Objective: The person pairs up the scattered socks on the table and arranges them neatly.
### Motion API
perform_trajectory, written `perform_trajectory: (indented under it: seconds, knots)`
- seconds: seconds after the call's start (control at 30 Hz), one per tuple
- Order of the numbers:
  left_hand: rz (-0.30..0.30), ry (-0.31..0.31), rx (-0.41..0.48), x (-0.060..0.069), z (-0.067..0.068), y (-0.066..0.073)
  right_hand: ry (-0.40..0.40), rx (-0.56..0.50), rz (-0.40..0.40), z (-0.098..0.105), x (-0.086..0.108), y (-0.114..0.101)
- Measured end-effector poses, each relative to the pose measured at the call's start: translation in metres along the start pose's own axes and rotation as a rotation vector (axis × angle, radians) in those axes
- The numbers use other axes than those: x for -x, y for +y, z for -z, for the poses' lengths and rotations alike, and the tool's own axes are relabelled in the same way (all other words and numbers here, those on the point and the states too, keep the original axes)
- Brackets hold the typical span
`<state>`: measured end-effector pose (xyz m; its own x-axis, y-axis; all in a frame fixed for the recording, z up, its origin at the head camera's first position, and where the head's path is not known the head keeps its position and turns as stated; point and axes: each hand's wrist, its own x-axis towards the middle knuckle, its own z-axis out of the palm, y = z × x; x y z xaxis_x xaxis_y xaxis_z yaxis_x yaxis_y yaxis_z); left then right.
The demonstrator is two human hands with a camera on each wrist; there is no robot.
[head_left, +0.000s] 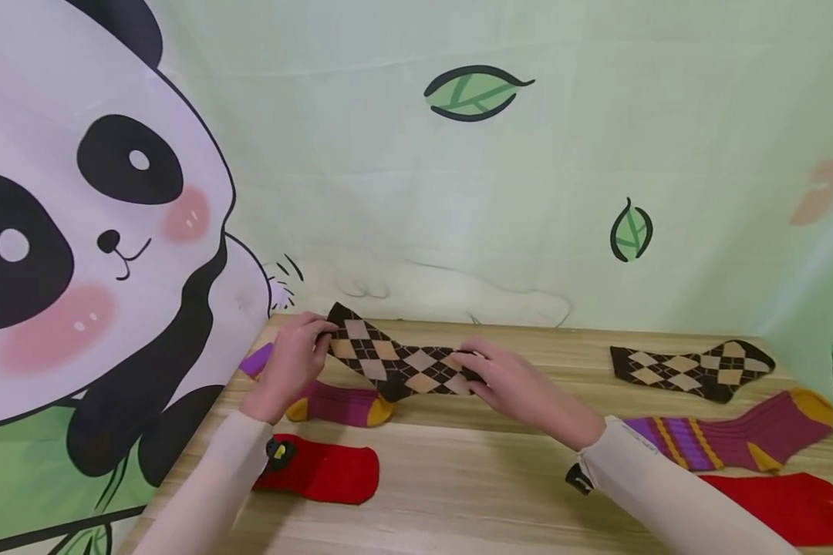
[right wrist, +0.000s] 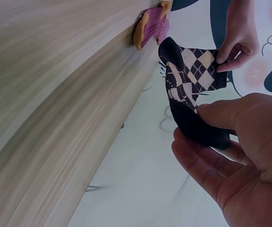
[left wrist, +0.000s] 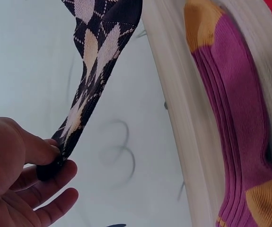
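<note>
A black argyle sock (head_left: 416, 366) with tan and pale diamonds is stretched between both hands, above the back of the table. My left hand (head_left: 295, 354) pinches its cuff between thumb and fingers; the left wrist view shows this hand (left wrist: 27, 175) and the dark cuff edge. At the toe end, my right hand (head_left: 514, 385) grips the sock; in the right wrist view the thumb of this hand (right wrist: 240, 156) presses on the black toe. Below the held sock lies a purple sock (head_left: 340, 405) with yellow heel and toe, partly hidden by the left hand.
On the right lie a matching argyle sock (head_left: 690, 370), a purple striped sock (head_left: 729, 435) and a red sock (head_left: 798, 505), partly behind the right sleeve. Another red sock (head_left: 340, 474) lies near the left forearm. A pale green printed wall (head_left: 403, 193) closes off the table's (head_left: 458, 478) back.
</note>
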<state>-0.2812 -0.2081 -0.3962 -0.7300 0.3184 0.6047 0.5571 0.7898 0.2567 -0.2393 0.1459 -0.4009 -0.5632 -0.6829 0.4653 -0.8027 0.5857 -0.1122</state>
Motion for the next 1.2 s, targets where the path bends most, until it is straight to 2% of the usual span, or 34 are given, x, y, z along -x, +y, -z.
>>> perform_trajectory:
  seconds: [0.23,0.53,0.9,1.2]
  knots:
    - [0.016,-0.027,0.009,0.002,-0.003,0.005,-0.019,0.003,0.002,0.002,0.012,0.001]
    - [-0.041,-0.013,0.019,0.009,-0.007,0.014,-0.004,0.000,0.006,0.004,0.030,0.001]
    - [-0.048,-0.011,0.043,0.016,-0.014,0.029,-0.034,0.010,-0.037,0.009,0.049,0.000]
    - [-0.045,-0.072,0.054,0.022,-0.017,0.043,-0.042,0.030,-0.056,0.012,0.070,0.000]
